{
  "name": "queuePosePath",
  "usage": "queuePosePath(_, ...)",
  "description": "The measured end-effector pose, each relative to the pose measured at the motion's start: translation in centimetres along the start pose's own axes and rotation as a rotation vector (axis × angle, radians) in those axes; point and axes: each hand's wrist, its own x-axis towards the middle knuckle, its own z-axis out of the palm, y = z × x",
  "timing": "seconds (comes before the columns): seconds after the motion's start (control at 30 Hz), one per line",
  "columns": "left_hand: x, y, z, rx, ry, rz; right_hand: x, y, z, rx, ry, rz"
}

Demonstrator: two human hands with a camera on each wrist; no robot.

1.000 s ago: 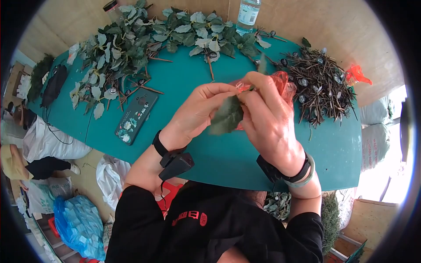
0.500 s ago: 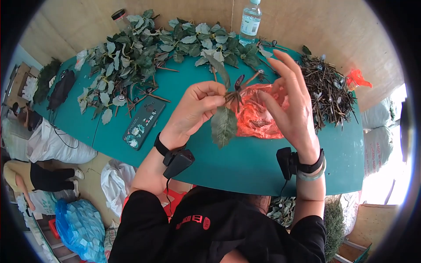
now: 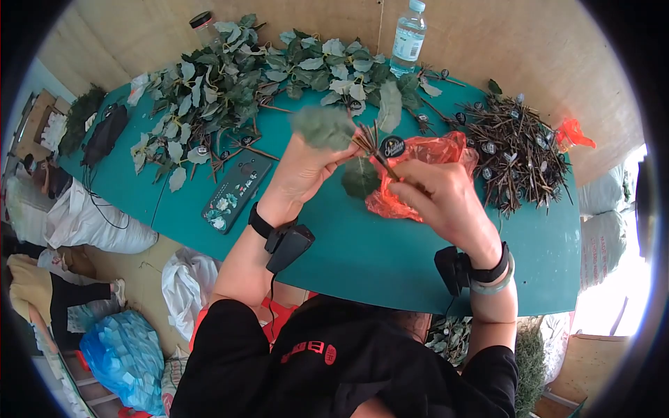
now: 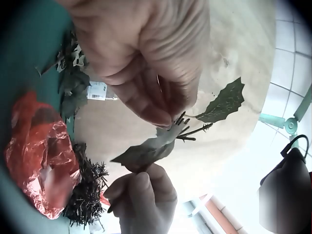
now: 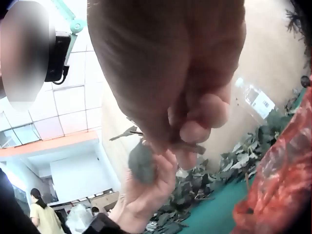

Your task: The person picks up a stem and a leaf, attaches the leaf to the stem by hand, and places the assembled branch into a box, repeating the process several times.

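Observation:
Both hands are at one artificial leaf spray, raised over the table. My right hand (image 3: 449, 205) pinches its brown stem (image 3: 380, 155) between thumb and fingers; a round black tag (image 3: 392, 146) hangs by the forked twig tips. My left hand (image 3: 303, 167) pinches the spray at those tips with thumb and forefinger. Green leaves (image 3: 361, 177) stick out around the left fingers, one of them blurred. In the left wrist view a toothed leaf (image 4: 224, 101) points away from the pinching fingertips. Seen from the right wrist, the stem end (image 5: 190, 147) shows between the right fingers.
A crumpled red plastic bag (image 3: 397, 198) lies beneath the right hand. To its right is a heap of bare twigs (image 3: 516, 153) with tags. Leafy sprays (image 3: 230, 90) pile up along the back left. A phone (image 3: 237, 191) and a water bottle (image 3: 409, 40) are on the green table (image 3: 348, 258).
The right hand drew away from the spray with spread fingers, then came back and now pinches the stem. The left hand has kept its pinch, and the spray has turned.

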Motion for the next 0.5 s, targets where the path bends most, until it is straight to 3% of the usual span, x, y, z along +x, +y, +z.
queuePosePath(0.17,0.7,0.0,-1.9,-0.072,-0.121,-0.097,-0.3,-0.4,1.2,0.130,-0.038,0.085)
queuePosePath(0.27,1.6,-0.9,-3.5,0.073,-0.191,-0.147,-0.3,-0.5,1.6,0.168,-0.033,0.116)
queuePosePath(0.5,1.1,-0.1,-2.0,-0.059,-0.235,-0.151,-0.1,-1.3,2.1,0.341,-0.089,0.275)
